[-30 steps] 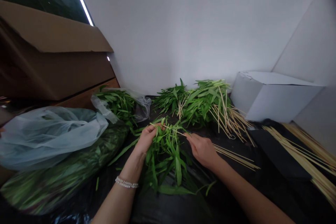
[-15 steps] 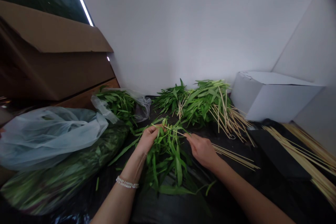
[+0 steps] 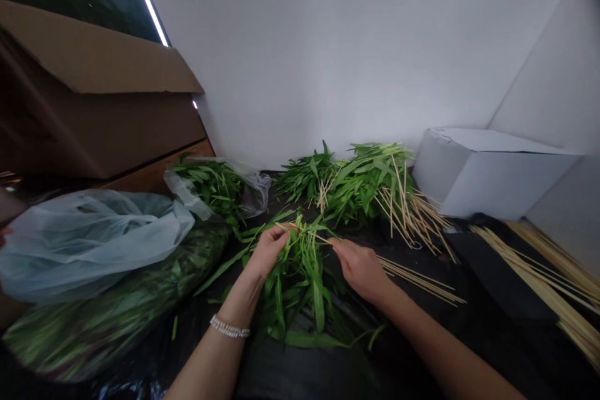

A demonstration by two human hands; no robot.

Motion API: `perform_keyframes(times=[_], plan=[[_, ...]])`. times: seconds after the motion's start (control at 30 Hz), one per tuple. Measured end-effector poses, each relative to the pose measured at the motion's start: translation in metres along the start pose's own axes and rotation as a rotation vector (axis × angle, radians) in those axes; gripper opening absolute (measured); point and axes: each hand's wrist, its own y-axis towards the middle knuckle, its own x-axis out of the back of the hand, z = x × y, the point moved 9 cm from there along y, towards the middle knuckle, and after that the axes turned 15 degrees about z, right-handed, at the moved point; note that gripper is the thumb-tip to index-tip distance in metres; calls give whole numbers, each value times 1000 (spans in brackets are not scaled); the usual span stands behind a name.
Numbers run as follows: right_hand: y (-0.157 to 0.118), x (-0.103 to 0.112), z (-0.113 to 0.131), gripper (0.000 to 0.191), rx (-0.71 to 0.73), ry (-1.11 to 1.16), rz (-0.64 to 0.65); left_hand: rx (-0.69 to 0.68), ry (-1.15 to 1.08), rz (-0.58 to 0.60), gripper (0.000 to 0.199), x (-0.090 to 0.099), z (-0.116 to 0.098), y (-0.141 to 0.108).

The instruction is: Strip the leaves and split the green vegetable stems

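Leafy green stems point(image 3: 300, 287) hang in a loose bunch at the middle, draped over a thin wooden skewer point(image 3: 321, 238). My left hand point(image 3: 272, 247) pinches the stems and the skewer's left part, its fingertips partly hidden among the greens. On the other side, my right hand point(image 3: 359, 264) is closed on the skewer's right end. Behind the hands lies a pile of greens on skewers point(image 3: 360, 184), with many bare skewer ends pointing right. Several loose skewers point(image 3: 422, 281) lie just right of my right hand.
At the left are a clear bag of greens point(image 3: 117, 306), a whitish plastic bag point(image 3: 94, 237) and a cardboard box point(image 3: 117, 131). Another open bag of greens point(image 3: 213, 187) sits behind. To the right stand a white box point(image 3: 497, 169) and long bundled sticks point(image 3: 553, 281).
My left hand has shifted very slightly right along with the stems near its fingertips. My right hand keeps its hold on the skewer, almost unmoved.
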Motion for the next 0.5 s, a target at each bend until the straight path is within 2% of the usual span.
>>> perform_keyframes(times=[0.13,0.37,0.5], plan=[[-3,15,-9,34,-37,70,-119,14,49,11,46,-1,-1,-1],[-20,61,-46,30,-225,283,-471,-96,296,-32,35,5,-8,1],[-29,69,-64,28,-337,403,-565,-124,471,-40,30,2,-9,2]])
